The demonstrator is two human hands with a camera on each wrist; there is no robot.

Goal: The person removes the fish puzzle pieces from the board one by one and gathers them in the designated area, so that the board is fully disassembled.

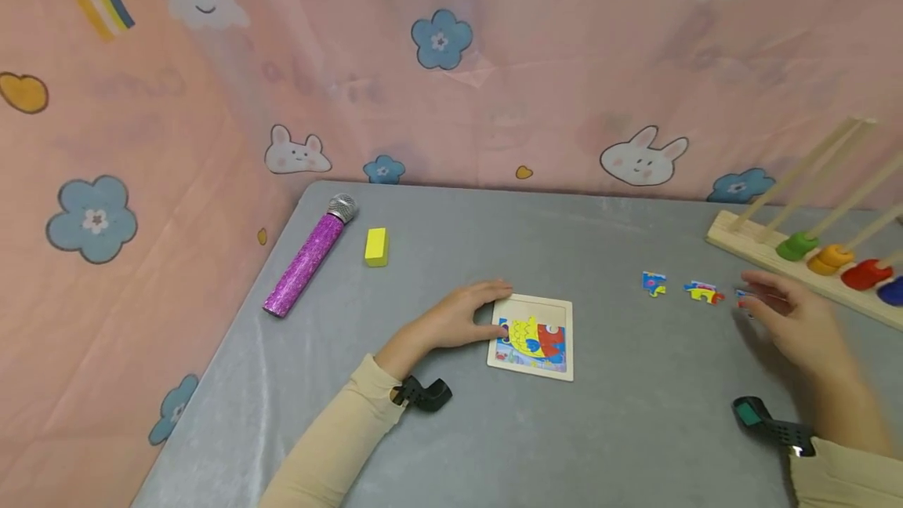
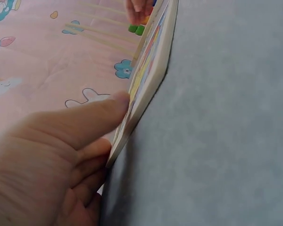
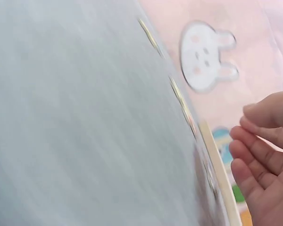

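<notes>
A small wooden jigsaw board (image 1: 539,307) lies on the grey table, its lower part filled with a yellow and red fish picture and its upper strip bare wood. My left hand (image 1: 458,317) holds it by the left side; in the left wrist view the thumb (image 2: 101,115) rests on its top and the other fingers lie along the edge. To the right, my right hand (image 1: 797,324) hovers with loosely bent fingers over a puzzle piece (image 1: 743,298), which it partly hides. Two more pieces, a blue one (image 1: 654,283) and a yellow-red one (image 1: 704,293), lie beside it.
A wooden peg stand (image 1: 734,234) with coloured rings stands at the right, close behind my right hand. Far left lie a glittery purple microphone (image 1: 305,265) and a yellow block (image 1: 377,246). A pink patterned cloth (image 1: 522,92) hangs behind the table.
</notes>
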